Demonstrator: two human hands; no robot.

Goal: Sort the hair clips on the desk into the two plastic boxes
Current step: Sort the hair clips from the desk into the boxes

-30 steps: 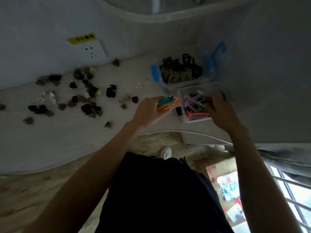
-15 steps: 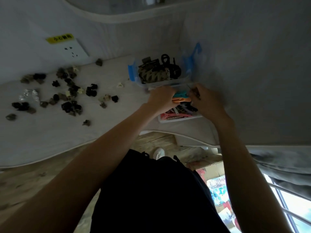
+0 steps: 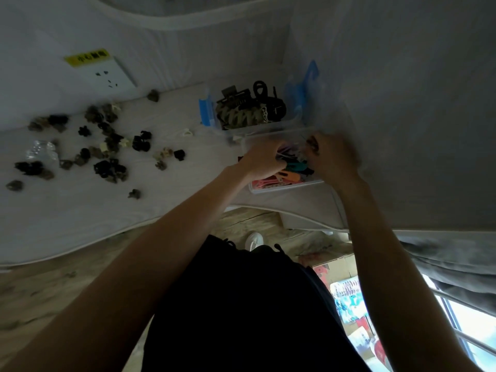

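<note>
Two clear plastic boxes stand at the desk's right end. The far box, with blue latches, holds large dark and patterned claw clips. Flat coloured clips fill the near box. Both my hands are down in the near box. My left hand curls around a teal and orange bunch of clips, which sticks out past its fingertips among the others. My right hand is blurred at the box's far right corner, with something small and dark at its fingertips. Many small dark clips lie scattered on the desk's left half.
A white wall socket with a yellow label sits above the scattered clips. A crumpled clear wrapper lies at the far left. The desk's curved front edge runs below. A cardboard box, window and grey curtain are at lower right.
My left hand carried the teal and orange clips rightward from beside the near box and lowered them into it. My right hand stayed at that box's right side.
</note>
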